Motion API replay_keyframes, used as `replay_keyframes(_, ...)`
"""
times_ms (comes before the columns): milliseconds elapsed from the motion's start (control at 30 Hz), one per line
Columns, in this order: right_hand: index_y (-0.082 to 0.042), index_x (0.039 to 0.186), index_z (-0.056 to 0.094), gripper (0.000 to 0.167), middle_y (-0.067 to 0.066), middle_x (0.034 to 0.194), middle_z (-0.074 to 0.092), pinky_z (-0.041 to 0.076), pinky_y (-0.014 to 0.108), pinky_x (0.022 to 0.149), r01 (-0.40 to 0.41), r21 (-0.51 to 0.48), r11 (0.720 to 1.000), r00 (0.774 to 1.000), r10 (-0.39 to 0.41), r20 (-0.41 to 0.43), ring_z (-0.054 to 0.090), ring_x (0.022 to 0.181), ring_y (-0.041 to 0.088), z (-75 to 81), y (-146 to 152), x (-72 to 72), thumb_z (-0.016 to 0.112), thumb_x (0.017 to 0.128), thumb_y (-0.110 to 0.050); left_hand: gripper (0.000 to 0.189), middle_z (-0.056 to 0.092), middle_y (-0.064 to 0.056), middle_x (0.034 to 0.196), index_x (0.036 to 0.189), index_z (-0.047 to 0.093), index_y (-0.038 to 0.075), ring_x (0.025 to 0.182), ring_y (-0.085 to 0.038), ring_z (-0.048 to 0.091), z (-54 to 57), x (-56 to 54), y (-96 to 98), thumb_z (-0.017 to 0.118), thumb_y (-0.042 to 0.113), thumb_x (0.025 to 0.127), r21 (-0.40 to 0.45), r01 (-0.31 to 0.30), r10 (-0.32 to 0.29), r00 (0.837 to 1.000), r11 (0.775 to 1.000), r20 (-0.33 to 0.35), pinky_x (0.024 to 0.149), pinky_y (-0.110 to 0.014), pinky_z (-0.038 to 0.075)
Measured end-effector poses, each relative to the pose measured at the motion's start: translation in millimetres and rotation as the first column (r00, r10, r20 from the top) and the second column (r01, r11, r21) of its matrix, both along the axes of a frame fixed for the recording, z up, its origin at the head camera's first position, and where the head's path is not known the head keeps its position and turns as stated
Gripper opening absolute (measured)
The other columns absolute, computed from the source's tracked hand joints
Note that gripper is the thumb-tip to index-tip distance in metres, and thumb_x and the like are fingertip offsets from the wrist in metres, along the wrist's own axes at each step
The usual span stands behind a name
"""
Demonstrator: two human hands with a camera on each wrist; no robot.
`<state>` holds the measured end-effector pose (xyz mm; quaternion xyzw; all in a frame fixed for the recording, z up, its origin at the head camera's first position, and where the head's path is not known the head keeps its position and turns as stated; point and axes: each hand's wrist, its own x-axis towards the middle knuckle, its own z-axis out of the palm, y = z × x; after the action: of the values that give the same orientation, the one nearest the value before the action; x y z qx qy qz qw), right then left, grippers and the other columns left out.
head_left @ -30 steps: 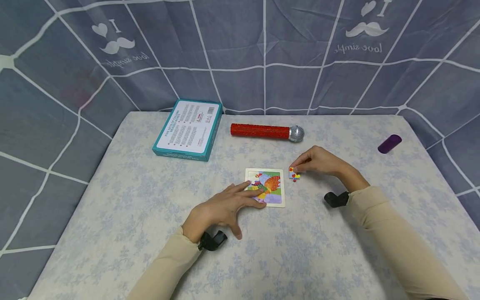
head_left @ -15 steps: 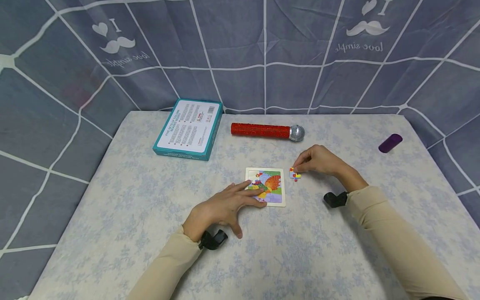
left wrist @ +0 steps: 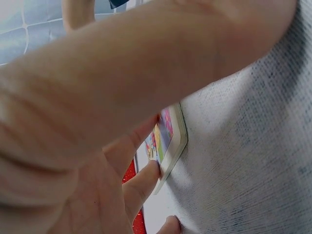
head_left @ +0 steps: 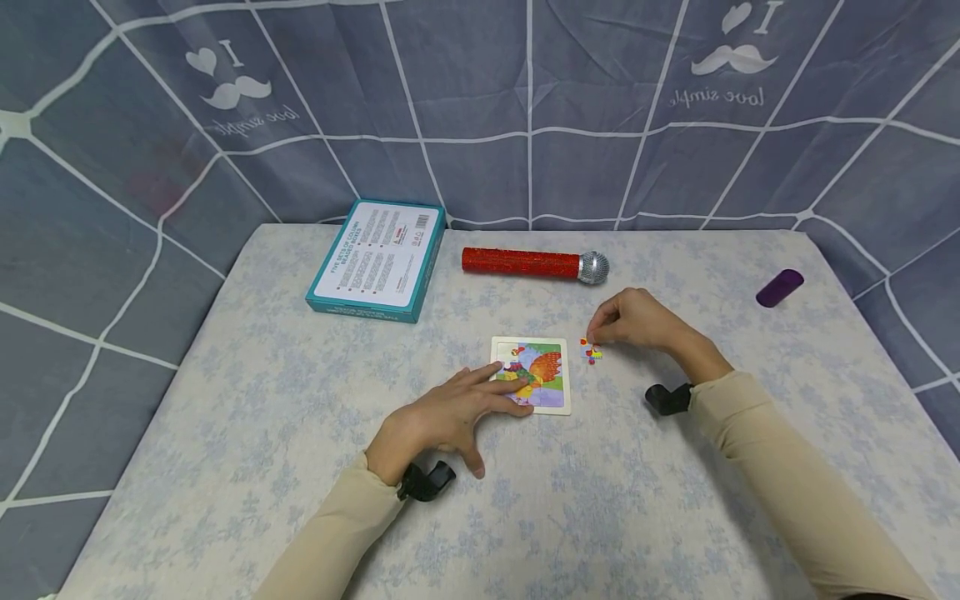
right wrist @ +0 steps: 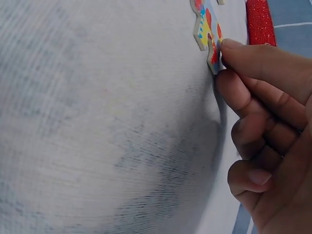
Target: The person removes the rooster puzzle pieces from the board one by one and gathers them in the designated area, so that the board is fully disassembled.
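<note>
The person's two hands work apart from each other. The left hand (head_left: 446,417) lies with its fingers spread, their tips on the puzzle tray (head_left: 567,375) and the thumb pointing off toward the near edge of the tablecloth-covered table (head_left: 225,433). The right hand (head_left: 637,321) pinches a puzzle piece (head_left: 591,352) between thumb and index finger, the other fingers curled in toward the palm. Cream sleeves (head_left: 795,483) of smooth cloth reach to the wrists, each wearing a small black camera (head_left: 427,481).

The tray is a flat square with rounded corners and a pale, smooth rim, set near the middle of the table. The piece is just beyond its right edge, a gap between them: thin and stiff, with a knobbed outline and a pale cut edge, printed in red, yellow and light blue. The tray's picture shows an orange-red shape on green and lilac, with a pale patch at its far left corner.

Toward the far edge of the table lies a red, glittery microphone (head_left: 521,262) with a silver mesh head; near the far left corner, a teal box (head_left: 378,258); near the far right corner, a purple cylinder (head_left: 780,287).
</note>
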<state>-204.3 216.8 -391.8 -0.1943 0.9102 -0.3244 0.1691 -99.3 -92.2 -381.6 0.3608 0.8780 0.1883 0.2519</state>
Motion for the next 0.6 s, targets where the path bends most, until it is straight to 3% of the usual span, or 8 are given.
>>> replay_keyframes(300,-0.010,0.092,0.075,0.007,-0.001,0.076,0.068,0.044,0.029,0.059,-0.034,-0.041,0.999,0.999,0.033,-0.015,0.055,0.064,0.016,4.5,-26.4,-1.9,0.075,0.084,-0.010,0.092,0.030,0.009,0.159,0.140,0.057,0.026,0.150,-0.026,0.009,0.9,-0.9,0.4,0.097,0.025,0.058,-0.013,0.007,-0.007,1.000,1.000,-0.003,0.118,-0.053,0.013)
replay_keyframes(600,-0.011,0.109,0.073,0.026,0.003,0.095,0.064,0.045,0.030,0.061,-0.229,-0.119,0.966,0.973,0.231,0.002,0.054,0.072,0.019,3.0,-63.1,0.6,0.077,0.083,-0.009,0.091,0.028,0.009,0.160,0.141,0.056,0.027,0.150,-0.026,0.007,1.2,-2.0,1.3,0.096,0.025,0.060,-0.028,0.013,-0.012,1.000,1.000,0.016,0.118,-0.054,0.012)
